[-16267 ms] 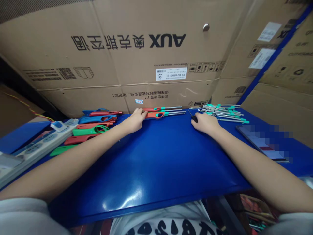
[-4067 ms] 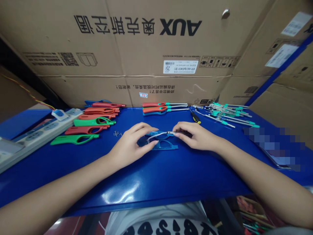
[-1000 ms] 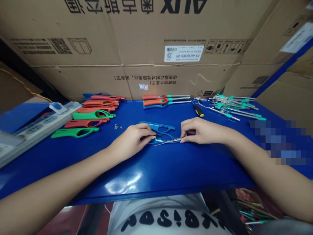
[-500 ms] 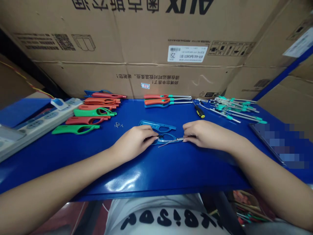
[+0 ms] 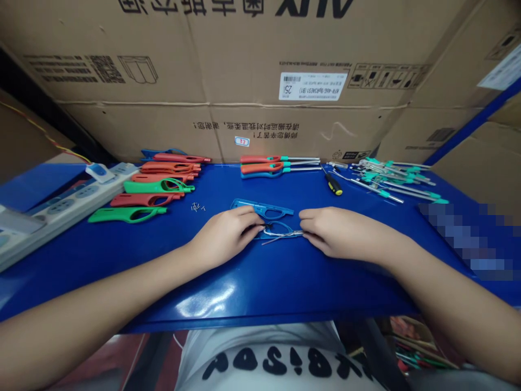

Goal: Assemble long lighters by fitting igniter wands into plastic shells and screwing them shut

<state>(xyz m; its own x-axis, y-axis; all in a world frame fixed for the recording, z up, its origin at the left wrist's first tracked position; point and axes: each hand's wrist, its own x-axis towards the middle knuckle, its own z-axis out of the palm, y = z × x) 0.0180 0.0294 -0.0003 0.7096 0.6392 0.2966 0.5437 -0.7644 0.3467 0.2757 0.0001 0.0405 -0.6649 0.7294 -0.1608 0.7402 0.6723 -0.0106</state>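
My left hand (image 5: 228, 234) is closed, thumb and fingers pinched at a small black part (image 5: 267, 225) with thin pale wires (image 5: 274, 233). Below it lies a blue lighter shell half (image 5: 280, 224), partly covered by my left fingers. My right hand (image 5: 334, 232) is closed on the end of a thin metal tube (image 5: 298, 233) at the shell's narrow tip; its fingers hide the rest of the tube. A thin rod (image 5: 272, 240) slants out beside the wires. Just behind, another blue shell half (image 5: 272, 209) rests on the table.
Red, orange, green and blue lighter shells (image 5: 148, 200) lie left, beside a power strip (image 5: 69, 203). Lighters with metal tubes (image 5: 264, 167) sit at the back, near a screwdriver (image 5: 334, 183). Metal tubes with teal ends (image 5: 391, 176) are piled right. Cardboard (image 5: 220, 81) stands behind the table.
My right hand has shifted slightly left and down along the metal tube, toward the shell. My left hand stays almost in place.
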